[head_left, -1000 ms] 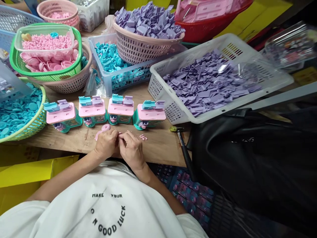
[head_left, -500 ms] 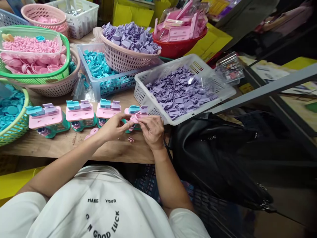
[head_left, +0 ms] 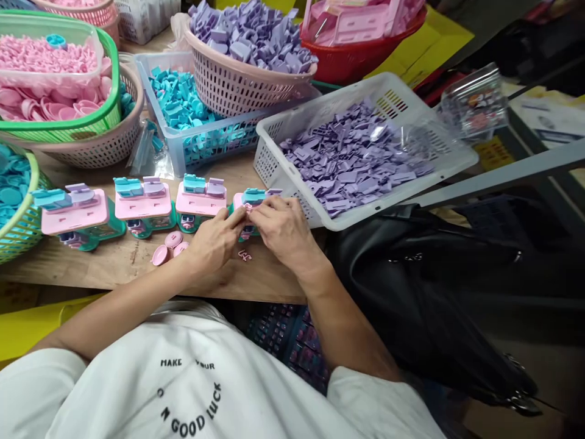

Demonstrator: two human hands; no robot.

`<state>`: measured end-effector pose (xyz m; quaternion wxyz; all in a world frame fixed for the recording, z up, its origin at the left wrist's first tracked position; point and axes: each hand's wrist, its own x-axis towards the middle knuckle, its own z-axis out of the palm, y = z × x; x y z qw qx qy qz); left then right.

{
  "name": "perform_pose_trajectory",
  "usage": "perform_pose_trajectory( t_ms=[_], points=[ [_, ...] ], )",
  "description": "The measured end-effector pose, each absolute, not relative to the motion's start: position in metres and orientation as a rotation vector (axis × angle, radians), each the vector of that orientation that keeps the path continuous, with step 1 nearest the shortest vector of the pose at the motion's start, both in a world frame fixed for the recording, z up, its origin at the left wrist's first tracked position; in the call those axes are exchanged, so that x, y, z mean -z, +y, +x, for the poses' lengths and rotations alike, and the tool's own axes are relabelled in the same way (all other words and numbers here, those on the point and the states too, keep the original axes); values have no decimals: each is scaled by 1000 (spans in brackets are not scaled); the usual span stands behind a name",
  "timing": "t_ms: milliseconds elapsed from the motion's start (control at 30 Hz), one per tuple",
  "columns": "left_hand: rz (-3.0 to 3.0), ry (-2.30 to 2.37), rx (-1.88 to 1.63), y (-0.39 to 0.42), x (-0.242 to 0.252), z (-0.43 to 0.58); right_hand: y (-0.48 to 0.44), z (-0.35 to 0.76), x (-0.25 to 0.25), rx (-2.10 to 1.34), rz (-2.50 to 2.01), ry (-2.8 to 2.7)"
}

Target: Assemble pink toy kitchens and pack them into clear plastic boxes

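Several small toys with pink tops and green bases stand in a row, such as this pink-topped toy [head_left: 142, 204]. Turquoise and lilac pieces stick up from their tops. At the rightmost pink-topped toy [head_left: 247, 199], my left hand [head_left: 212, 244] has its fingers bent and pressed together at the front edge. My right hand [head_left: 287, 235] meets it from the other side, fingertips pinched on a small pink plastic part, mostly covered. What the left fingertips grip is hidden. Below them lie tiny pink pieces [head_left: 245, 256]. Round pink discs [head_left: 161, 255] rest beside my left forearm.
Behind the toys stand a white basket [head_left: 269, 164] of lilac pieces, a blue basket [head_left: 180, 149] of turquoise pieces, a pink basket [head_left: 247, 94] and a green basket [head_left: 91, 128]. A black bag [head_left: 411, 292] hangs at the right, near a grey bar [head_left: 503, 174].
My left fingers, apart before, have closed in at the rightmost toy. My right hand has brought the pink part down against its front. The view has shifted, showing more discs.
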<state>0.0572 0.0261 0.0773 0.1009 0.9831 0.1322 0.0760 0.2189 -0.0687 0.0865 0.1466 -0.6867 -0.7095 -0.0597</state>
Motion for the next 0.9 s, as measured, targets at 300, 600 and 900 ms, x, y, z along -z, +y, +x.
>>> perform_pose_trajectory(
  t_ms=[300,600,900],
  points=[
    [2818,357,-478,39,-80,13,-100,177,-49,295,-1878,-1533],
    [2828,1082,-293,25,-42,-59,-83,131,3,-30,-1986,-1670],
    [2890,948,-203,34,-39,-62,-96,134,-20,-438,-1837,-1563]
  ],
)
